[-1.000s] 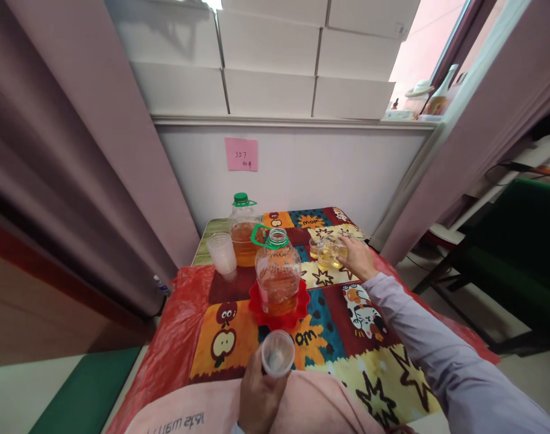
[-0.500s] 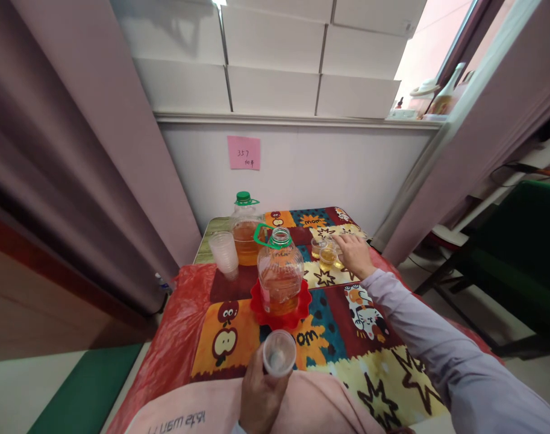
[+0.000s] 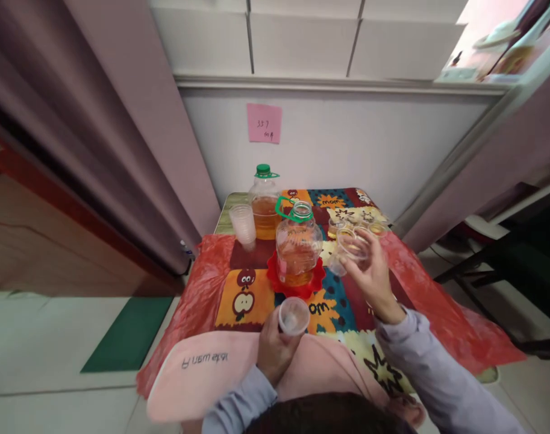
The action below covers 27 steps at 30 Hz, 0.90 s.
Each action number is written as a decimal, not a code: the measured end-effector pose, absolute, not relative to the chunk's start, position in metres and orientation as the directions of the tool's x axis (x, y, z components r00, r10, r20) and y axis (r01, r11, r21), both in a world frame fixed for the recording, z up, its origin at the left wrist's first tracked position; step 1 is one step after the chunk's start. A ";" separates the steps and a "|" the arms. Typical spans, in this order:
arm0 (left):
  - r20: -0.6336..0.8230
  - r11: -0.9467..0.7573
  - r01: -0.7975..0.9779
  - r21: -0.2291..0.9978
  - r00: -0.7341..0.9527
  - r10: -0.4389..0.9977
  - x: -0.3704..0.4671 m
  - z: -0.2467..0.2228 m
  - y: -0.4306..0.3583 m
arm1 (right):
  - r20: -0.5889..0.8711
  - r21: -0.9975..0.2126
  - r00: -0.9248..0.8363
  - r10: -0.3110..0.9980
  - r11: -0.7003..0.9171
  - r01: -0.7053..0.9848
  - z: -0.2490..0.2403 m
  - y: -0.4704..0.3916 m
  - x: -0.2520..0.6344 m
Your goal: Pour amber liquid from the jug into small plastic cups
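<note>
On the patterned tablecloth (image 3: 245, 295), an open bottle (image 3: 299, 247) with a green ring handle is being held up by a red scalloped dish (image 3: 318, 283), and amber liquid is being contained in its lower part. Behind it and to its left, a capped bottle (image 3: 264, 214) is being filled to roughly its middle by a deeper amber liquid, its neck being closed by a green cap (image 3: 263, 169). Beside that bottle, a stack of clear cups (image 3: 243, 226) is being supported by the table, slightly tilted. In front of the red dish, a clear cup (image 3: 294, 317) is being gripped by the left hand (image 3: 276, 351), the fingers being curled around its side and the mouth being turned up towards the camera; whether any liquid is being held in it cannot be told. Right of the open bottle, clear plastic cupware (image 3: 353, 246) is being pinched between the thumb and fingers of the right hand (image 3: 373, 278), the hand being partly closed; its number and contents are being hidden by blur. Near that hand, a small cup (image 3: 337, 228) with pale yellow liquid is being seen towards the back of the table, and another rim (image 3: 378, 229) is being shown beyond the fingers.
</note>
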<state>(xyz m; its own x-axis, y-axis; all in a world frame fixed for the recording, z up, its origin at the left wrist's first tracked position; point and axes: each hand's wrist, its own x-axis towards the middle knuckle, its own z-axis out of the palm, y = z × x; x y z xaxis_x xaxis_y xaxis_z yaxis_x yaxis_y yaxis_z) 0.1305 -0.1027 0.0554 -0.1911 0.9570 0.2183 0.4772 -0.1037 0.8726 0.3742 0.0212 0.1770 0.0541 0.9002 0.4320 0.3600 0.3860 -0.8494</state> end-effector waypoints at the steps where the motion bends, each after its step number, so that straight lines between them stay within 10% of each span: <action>1: 0.209 -0.098 0.474 0.875 -0.188 0.960 0.131 0.057 -0.103 | 0.391 -0.895 0.008 0.920 0.378 0.238 0.177 -0.001 0.360; 4: 0.189 -0.095 0.451 0.887 -0.168 0.967 0.132 0.060 -0.103 | 0.369 -0.918 -0.115 0.922 0.381 0.110 0.166 -0.055 0.324; 13: 0.230 -0.135 0.418 0.898 -0.185 0.955 0.126 0.047 -0.104 | 0.484 -0.640 -0.423 0.766 0.640 0.426 0.107 -0.077 0.307; 21: 0.189 -0.072 0.471 0.879 -0.207 0.960 0.124 0.053 -0.101 | 0.260 -0.905 0.493 0.830 0.031 0.424 0.091 0.044 0.385; 27: 0.219 -0.085 0.466 0.881 -0.242 0.945 0.122 0.037 -0.100 | 0.158 -0.852 0.596 0.787 -0.197 0.486 0.053 0.122 0.385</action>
<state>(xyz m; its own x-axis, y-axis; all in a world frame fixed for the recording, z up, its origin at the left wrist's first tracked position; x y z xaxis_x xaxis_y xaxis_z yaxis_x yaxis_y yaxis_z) 0.1224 -0.1003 0.0372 -0.2423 0.9451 0.2192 0.4660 -0.0848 0.8807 0.3851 0.1218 0.0535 0.5962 0.7872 0.1577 0.4857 -0.1973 -0.8516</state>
